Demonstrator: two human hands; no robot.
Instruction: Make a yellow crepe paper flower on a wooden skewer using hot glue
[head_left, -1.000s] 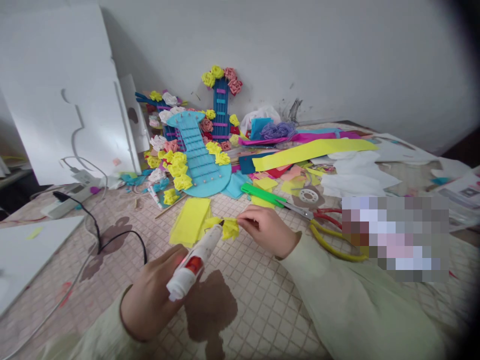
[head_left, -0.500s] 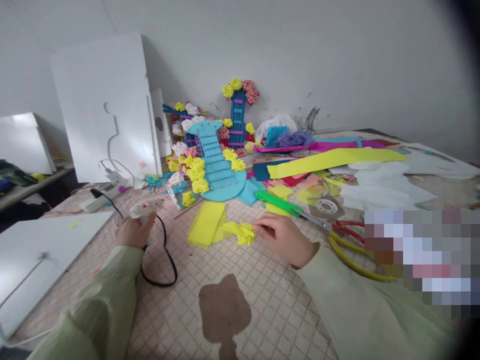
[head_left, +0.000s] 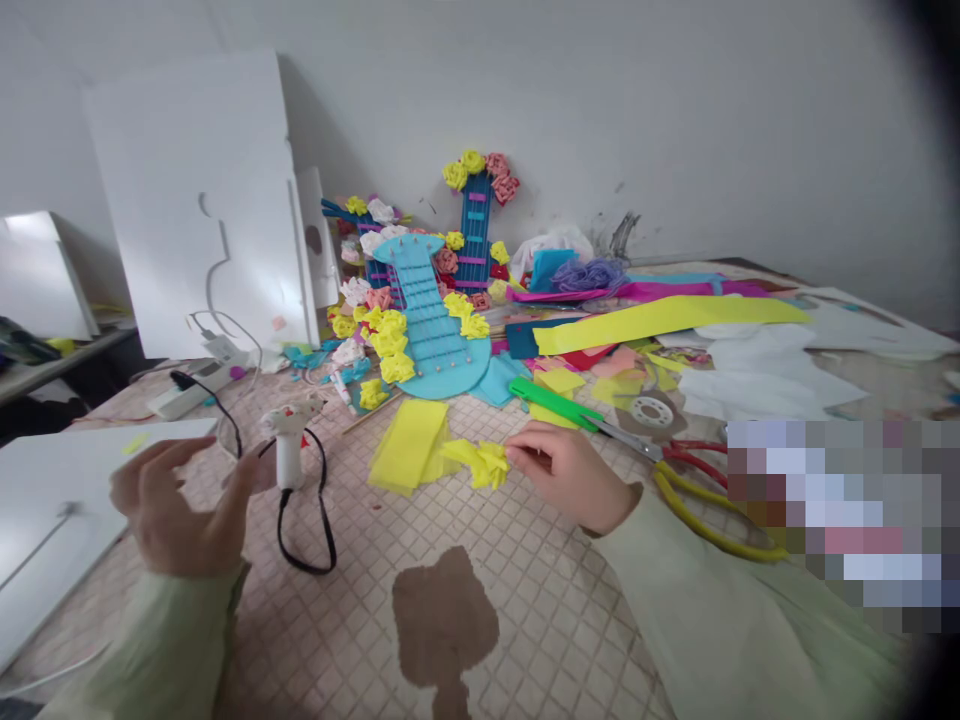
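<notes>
At the left, my left hand has its fingers apart and holds nothing. Just right of it, a white hot glue gun stands on the table with its black cord looping beside it. My right hand pinches the end of a yellow crepe paper flower between thumb and fingertips, close over the tabletop. Flat yellow crepe paper sheets lie just left of the flower. Beyond them, a light blue paper guitar with yellow flowers along its sides leans against other decorated pieces.
A green utility knife and scissors with red and yellow handles lie beside my right hand. Behind are yellow strip paper, purple yarn and white paper. A power strip and white boards stand left.
My left hand has let go of the glue gun and moved left and nearer to me, its fingers opening. My right hand keeps its pinch on the yellow flower.
</notes>
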